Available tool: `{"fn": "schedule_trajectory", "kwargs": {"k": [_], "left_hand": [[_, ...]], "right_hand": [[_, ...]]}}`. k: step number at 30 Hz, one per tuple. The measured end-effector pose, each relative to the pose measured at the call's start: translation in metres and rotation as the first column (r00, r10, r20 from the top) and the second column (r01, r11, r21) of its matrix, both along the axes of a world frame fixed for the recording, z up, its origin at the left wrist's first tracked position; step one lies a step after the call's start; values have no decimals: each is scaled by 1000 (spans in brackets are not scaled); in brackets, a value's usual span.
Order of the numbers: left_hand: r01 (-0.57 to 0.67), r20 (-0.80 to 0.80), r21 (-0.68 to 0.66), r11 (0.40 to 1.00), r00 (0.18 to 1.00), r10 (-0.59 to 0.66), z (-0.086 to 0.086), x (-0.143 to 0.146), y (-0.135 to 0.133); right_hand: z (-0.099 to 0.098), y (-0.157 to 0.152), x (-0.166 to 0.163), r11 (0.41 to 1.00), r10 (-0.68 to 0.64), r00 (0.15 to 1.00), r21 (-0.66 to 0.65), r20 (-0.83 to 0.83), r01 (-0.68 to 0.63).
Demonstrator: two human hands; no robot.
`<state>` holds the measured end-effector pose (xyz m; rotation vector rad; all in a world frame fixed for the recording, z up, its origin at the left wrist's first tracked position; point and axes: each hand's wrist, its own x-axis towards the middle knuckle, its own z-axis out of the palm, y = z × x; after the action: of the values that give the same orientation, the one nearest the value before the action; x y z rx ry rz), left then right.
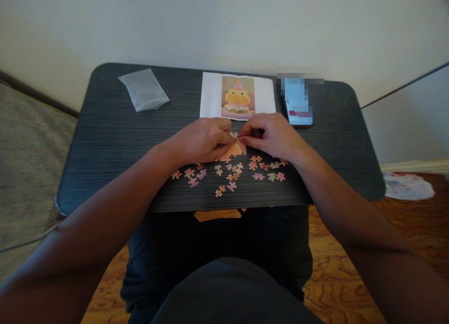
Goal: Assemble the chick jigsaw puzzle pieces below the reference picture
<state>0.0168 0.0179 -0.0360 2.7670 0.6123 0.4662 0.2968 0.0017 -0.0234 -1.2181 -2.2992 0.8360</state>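
A small block of joined jigsaw pieces [234, 149], orange and pink, lies on the dark table between my hands. My left hand [206, 139] is closed, its curled fingertips resting on the block's left and upper side. From the right, my right hand [268, 134] pinches at the block's upper right edge with thumb and forefinger. The piece at those fingertips is mostly hidden. Loose jigsaw pieces [231, 176] are scattered on the near side of the block, several below each hand. Just behind the hands lies a printed picture sheet [212, 95] showing a yellow figure in a pink hat.
A clear plastic bag [145, 90] lies at the table's back left. At the back right is a phone-like flat object [298, 104], partly blurred out. The dark table [112, 141] stands against a pale wall, its near edge over my lap.
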Motion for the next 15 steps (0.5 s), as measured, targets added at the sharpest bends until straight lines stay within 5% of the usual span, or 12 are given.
{"fn": "schedule_trajectory", "kwargs": {"k": [15], "left_hand": [[-9, 0, -77, 997, 1000, 9, 5, -2, 0]], "right_hand": [[-3, 4, 7, 997, 29, 999, 65, 35, -31]]}}
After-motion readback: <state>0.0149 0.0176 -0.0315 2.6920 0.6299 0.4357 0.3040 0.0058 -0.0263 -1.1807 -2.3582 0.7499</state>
